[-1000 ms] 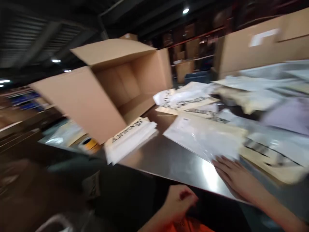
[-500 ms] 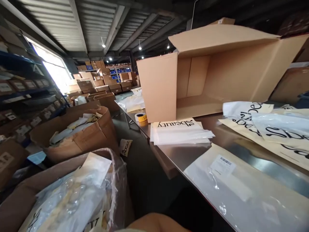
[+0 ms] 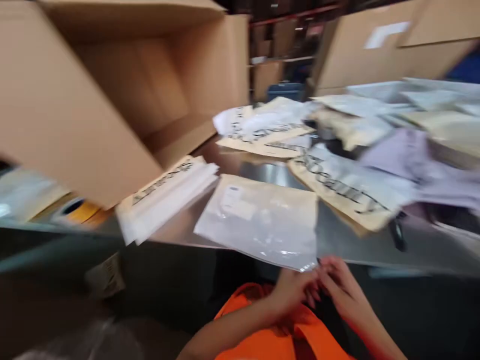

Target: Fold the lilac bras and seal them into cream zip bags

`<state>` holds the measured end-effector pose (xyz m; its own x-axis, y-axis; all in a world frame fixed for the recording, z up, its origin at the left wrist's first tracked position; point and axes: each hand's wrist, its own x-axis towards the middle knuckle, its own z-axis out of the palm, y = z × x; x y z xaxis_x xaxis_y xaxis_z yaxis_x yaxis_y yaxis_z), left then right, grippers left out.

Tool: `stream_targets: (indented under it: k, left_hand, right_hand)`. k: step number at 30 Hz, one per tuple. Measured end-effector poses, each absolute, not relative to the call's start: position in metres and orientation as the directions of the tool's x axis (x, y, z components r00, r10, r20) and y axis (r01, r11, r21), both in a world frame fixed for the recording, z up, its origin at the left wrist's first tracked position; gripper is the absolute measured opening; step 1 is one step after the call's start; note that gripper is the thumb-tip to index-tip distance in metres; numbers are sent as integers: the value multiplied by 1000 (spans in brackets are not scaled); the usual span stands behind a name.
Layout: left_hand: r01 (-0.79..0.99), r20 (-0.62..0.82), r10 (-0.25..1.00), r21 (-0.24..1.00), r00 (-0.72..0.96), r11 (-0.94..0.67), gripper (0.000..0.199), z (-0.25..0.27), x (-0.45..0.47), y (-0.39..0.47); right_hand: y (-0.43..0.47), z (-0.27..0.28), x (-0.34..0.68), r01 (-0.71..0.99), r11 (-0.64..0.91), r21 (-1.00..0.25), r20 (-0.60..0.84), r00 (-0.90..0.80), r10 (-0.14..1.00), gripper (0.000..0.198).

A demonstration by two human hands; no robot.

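Observation:
A flat frosted plastic bag (image 3: 262, 220) with a white label lies on the metal table (image 3: 337, 245), its near edge at the table's front edge. My left hand (image 3: 296, 288) and my right hand (image 3: 339, 282) meet just beside its near right corner, in front of the orange clothing. Both hands have bent fingers drawn together at the tips, somewhat blurred. What lies between them, if anything, is too small to make out. Left of the bag is a stack of white bags (image 3: 168, 197) with black lettering. Another lettered bag (image 3: 348, 185) lies to the right.
A big open cardboard box (image 3: 75, 115) rests on its side at the left. Behind are more lettered bags (image 3: 270, 127). Lilac cloth (image 3: 416, 160) and loose packages (image 3: 367, 105) cover the right side. A tape roll (image 3: 80, 212) sits near the left table edge.
My view has swung right and down toward the table. Both hands now show together at its edge; before, only part of an arm was visible at the bottom.

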<state>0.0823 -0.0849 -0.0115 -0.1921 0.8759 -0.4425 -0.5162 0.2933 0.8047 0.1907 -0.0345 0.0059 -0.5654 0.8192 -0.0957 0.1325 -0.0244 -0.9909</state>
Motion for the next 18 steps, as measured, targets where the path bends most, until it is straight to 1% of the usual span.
stream_targets:
  k: [2, 4, 5, 7, 8, 10, 11, 12, 13, 14, 15, 16, 17, 18]
  left_hand:
    - [-485, -471, 840, 820, -270, 304, 41, -8, 64, -86]
    - [-454, -481, 762, 847, -433, 276, 36, -5, 31, -96]
    - [-434, -474, 704, 864, -529, 256, 33, -2, 10, -106]
    - [-351, -411, 531, 911, -741, 215, 27, 6, -33, -135]
    - [-299, -361, 437, 932, -824, 206, 25, 11, -52, -152]
    - [-197, -246, 257, 959, -934, 202, 24, 21, -78, -185]
    - [-115, -151, 171, 973, -974, 202, 25, 25, -84, -197]
    - [0, -24, 112, 978, -993, 210, 25, 28, -85, -205]
    - [151, 132, 96, 960, -987, 237, 25, 30, -82, -209]
    - [329, 300, 141, 902, -943, 281, 23, 31, -76, -207]
    - [511, 446, 257, 799, -857, 317, 19, 33, -68, -201]
    - [679, 538, 430, 663, -725, 316, 14, 35, -60, -190]
    - [810, 556, 611, 520, -563, 273, 10, 37, -51, -176]
    - [905, 525, 758, 375, -387, 203, 11, 40, -43, -159]
  right_hand:
    - [-21, 11, 186, 73, -63, -995, -89, -455, 886, 42]
    - [4, 17, 181, -50, -49, -998, -32, -295, 955, 41]
    - [18, 20, 181, -116, -35, -993, -11, -203, 979, 42]
    - [47, 24, 182, -215, -17, -977, -6, -56, 998, 46]
    - [59, 24, 183, -238, -17, -971, -15, -8, 1000, 47]
    - [76, 21, 185, -257, -21, -966, -36, 53, 998, 49]
    - [81, 17, 186, -262, -35, -964, -55, 71, 996, 50]
    - [82, 13, 186, -254, -57, -966, -80, 80, 994, 52]
    - [81, 8, 186, -219, -79, -973, -99, 83, 992, 54]
    - [78, 4, 185, -150, -96, -984, -108, 76, 991, 59]
    - [74, 1, 185, -62, -100, -993, -104, 64, 993, 67]
    - [69, -1, 184, 27, -88, -996, -87, 47, 995, 76]
    - [65, -2, 182, 95, -61, -994, -59, 25, 998, 84]
    - [61, -2, 181, 134, -28, -991, -27, 8, 1000, 89]
